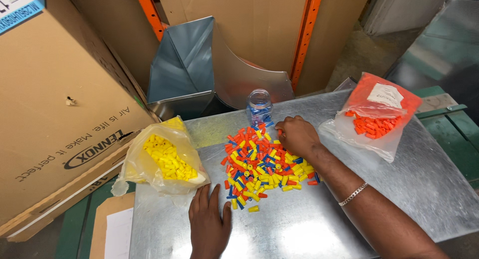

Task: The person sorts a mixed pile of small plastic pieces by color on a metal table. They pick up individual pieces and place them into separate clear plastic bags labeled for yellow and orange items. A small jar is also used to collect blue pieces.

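Orange bit peeking out beside the curled fingers of the right hand (298, 134), at the far edge of the pile of little caps (264, 166). Grip bent down and nearly closed. Hard to tell whether holding a cap or only touching one. Left hand (208, 224) flat and wide open on the shiny metal surface (309, 224), holding nothing, just below the near edge of the pile.

Pile of yellow, orange and blue caps all mixed up, in the middle of the surface. On the left, touching nothing in the pile, a bag of yellow caps (164, 159) with its mouth open. On the right, well apart, a bag of orange caps (376, 112). Right behind the pile, just beside the right fingertips, a small clear jar (259, 107) with blue caps inside.

Plenty to go wrong, probably. Smooth metal and tiny round caps: easy to send some rolling with one sweep of the wrist, maybe right off the edge and down to the floor. Jar so near the knuckles: easy to bump and tip over. Yellow bag hanging partly over the left edge: could slide off and spill. Colours so jumbled: easy to grab two caps at once, or the wrong colour.
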